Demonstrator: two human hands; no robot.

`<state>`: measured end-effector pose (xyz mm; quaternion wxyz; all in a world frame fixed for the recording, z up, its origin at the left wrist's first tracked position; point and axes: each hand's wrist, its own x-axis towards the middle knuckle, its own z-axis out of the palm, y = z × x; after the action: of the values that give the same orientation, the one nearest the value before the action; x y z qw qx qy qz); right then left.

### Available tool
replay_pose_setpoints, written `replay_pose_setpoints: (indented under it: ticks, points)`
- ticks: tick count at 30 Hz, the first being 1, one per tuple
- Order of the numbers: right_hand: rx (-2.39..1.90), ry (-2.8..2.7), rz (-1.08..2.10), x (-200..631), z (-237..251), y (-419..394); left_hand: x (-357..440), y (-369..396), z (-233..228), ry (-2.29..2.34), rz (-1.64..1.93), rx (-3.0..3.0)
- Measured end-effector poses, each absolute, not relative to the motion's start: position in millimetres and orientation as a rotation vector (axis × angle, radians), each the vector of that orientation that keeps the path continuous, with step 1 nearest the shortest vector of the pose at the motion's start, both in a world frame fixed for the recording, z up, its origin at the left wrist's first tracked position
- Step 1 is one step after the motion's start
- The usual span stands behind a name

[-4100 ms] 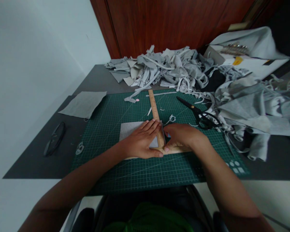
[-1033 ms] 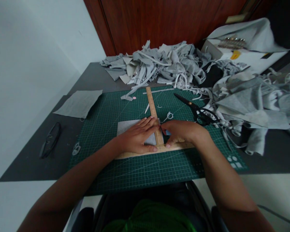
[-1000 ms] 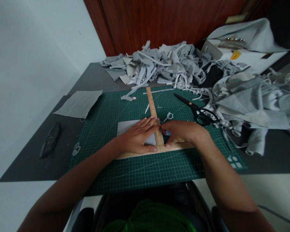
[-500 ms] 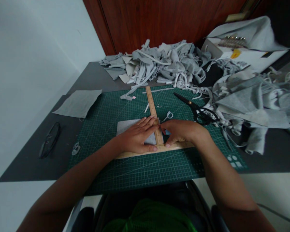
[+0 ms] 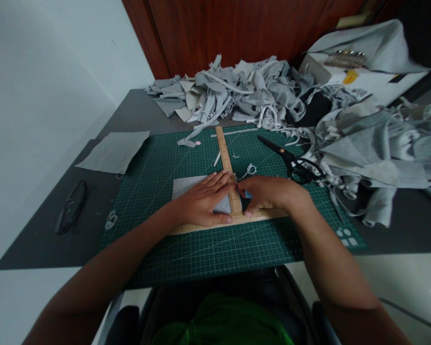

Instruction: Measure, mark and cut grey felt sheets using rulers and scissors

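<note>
While the left hand [image 5: 201, 205] lies flat on the grey fabric square [image 5: 187, 187], fingers together:
Press the wooden ruler [image 5: 227, 165] firmly; the right hand [image 5: 269, 194] pinches something small, seemingly chalk.

You find no words or numbers sharp enough to read here. The green cutting mat [image 5: 187, 158] carries a printed grid and small white squares at its near right corner, and the wooden ruler [image 5: 224, 155] shows only faint marks, too blurred to make out.

Your open room is the bare cutting mat [image 5: 158, 163] on the left; scissors [image 5: 290, 160] and the scrap heap [image 5: 373, 153] block the right.
</note>
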<state>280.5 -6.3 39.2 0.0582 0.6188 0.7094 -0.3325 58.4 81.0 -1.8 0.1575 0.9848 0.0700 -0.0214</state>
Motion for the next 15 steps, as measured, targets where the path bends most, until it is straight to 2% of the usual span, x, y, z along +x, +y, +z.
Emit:
replay_pose_setpoints:
  ticks: [15]
  points:
    - [1.879, 2.146, -1.014, 280.5, 39.9, -6.8, 58.2, 80.8, -1.9, 0.207, -0.102, 2.857]
